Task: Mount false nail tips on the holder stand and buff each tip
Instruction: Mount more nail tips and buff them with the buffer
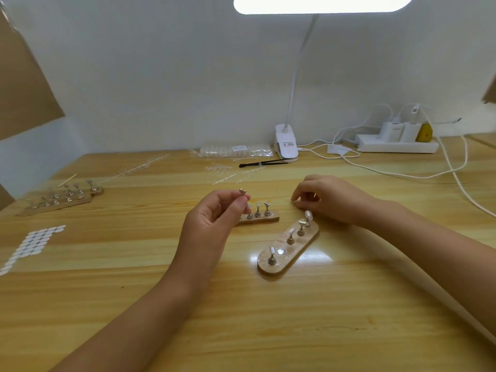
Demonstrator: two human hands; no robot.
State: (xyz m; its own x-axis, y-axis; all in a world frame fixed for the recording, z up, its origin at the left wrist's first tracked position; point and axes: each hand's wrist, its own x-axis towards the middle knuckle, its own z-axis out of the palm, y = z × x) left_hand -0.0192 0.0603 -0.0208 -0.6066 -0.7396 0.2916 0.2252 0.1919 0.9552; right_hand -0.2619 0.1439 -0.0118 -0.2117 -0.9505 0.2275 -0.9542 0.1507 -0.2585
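The oval wooden holder stand [288,249] lies nearest on the pale wooden surface [349,304], with four metal pegs upright in it (one socket bare). Just left of it, the left hand [212,224] pinches a small metal peg [243,191] in its fingers. Beyond the stand, the right hand [330,200] curls its fingers onto the surface; I cannot tell what they grasp. Clear false nail tips [218,167] lie scattered farther back.

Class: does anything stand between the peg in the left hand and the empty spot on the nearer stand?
Nothing visible does. The left hand pinches the peg in the air; the empty spot lies open, flanked by standing pegs.
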